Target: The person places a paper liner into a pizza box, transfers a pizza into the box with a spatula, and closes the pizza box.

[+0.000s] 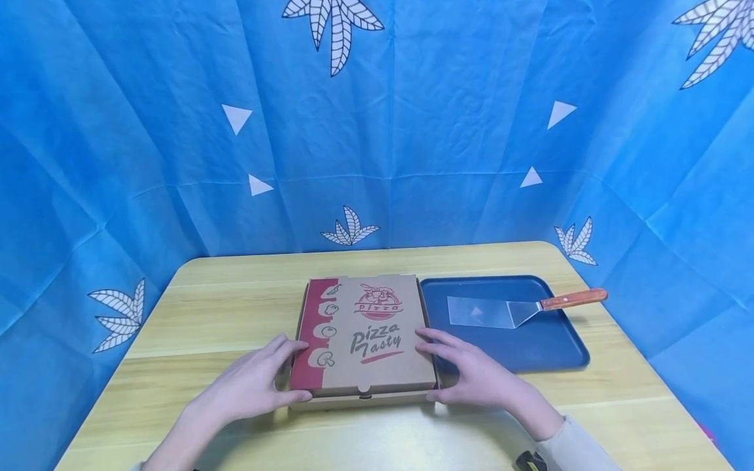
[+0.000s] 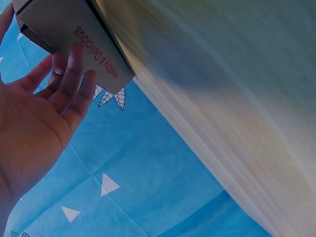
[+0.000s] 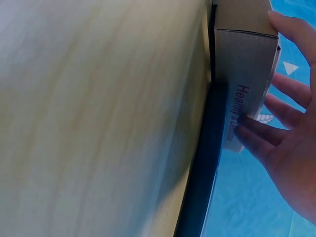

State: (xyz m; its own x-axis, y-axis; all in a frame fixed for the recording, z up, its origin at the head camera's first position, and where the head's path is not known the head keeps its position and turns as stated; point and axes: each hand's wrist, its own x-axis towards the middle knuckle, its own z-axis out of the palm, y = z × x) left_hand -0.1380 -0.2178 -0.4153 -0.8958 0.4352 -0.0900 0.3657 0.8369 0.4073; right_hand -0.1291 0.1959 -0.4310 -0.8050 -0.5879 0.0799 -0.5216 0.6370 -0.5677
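Observation:
A closed cardboard pizza box [image 1: 379,363] with a red strip and "Pizza Tasty" printing lies in front of me in the head view. At its left front corner my left hand [image 1: 250,379] holds the box, thumb at the front edge and fingers along the side. My right hand [image 1: 474,373] holds the opposite front corner the same way. The left wrist view shows fingertips on the printed side wall of the box [image 2: 74,37], the hand [image 2: 37,113] beside it. In the right wrist view, fingers of the right hand [image 3: 291,133] touch the other side wall [image 3: 244,74].
A dark blue tray [image 1: 501,353] lies right against the box's right side. Across it rests a metal spatula [image 1: 480,313], its wooden handle [image 1: 574,299] reaching past the tray's right rim. The wooden table [image 1: 230,304] is enclosed by blue curtains [image 1: 412,131]. A dark object [image 1: 530,461] shows near the right sleeve.

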